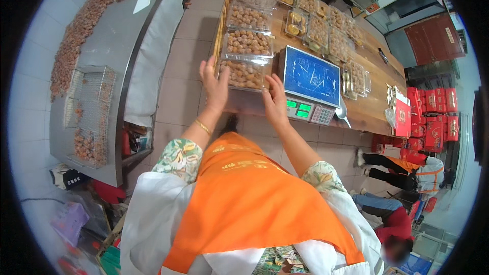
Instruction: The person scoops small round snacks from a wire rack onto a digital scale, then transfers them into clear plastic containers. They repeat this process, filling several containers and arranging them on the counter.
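Observation:
A clear plastic box (pixel 245 75) filled with round brown snacks lies at the near left end of the wooden table (pixel 372 105). My left hand (pixel 215 87) is at its left side, fingers spread and thumb over the box's edge. At the right side of the same box, my right hand (pixel 275 101) has its fingers stretched out, with the tips at the edge. Neither hand wraps round the box. Just right of my right hand stands a digital scale (pixel 311 76) with a scratched blue top and lit green displays.
Similar filled boxes (pixel 248 43) line up behind the near one, and more boxes (pixel 318 31) stand past the scale. A white spoon (pixel 342 112) lies by the scale. Left is a metal counter (pixel 114 30) with loose brown pieces and a wire basket (pixel 90 117). Red boxes (pixel 433 122) and two people are at right.

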The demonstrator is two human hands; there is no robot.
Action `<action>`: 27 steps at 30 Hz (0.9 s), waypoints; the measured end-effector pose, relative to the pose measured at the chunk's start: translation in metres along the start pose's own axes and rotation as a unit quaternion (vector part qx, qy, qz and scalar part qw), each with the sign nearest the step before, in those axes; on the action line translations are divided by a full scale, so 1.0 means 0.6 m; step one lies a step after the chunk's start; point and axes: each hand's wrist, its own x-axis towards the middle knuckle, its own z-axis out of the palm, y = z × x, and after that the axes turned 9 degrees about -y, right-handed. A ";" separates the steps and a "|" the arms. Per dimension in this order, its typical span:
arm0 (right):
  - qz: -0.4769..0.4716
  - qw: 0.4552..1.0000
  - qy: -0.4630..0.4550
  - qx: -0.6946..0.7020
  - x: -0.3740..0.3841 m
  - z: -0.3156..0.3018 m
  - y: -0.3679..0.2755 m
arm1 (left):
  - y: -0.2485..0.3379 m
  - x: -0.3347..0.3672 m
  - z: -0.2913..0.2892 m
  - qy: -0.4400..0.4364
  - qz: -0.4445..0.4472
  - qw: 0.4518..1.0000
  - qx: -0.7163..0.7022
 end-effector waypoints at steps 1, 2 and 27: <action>-0.018 0.999 0.009 0.027 -0.001 0.018 -0.008 | 0.032 -0.025 -0.007 -0.020 0.046 0.999 -0.004; 0.054 0.977 -0.030 0.202 0.002 0.040 -0.014 | 0.048 -0.048 -0.014 -0.050 0.124 0.990 0.035; 0.092 0.730 -0.623 0.266 0.032 0.600 -0.421 | -0.129 -0.219 -0.743 0.328 -0.077 0.857 0.389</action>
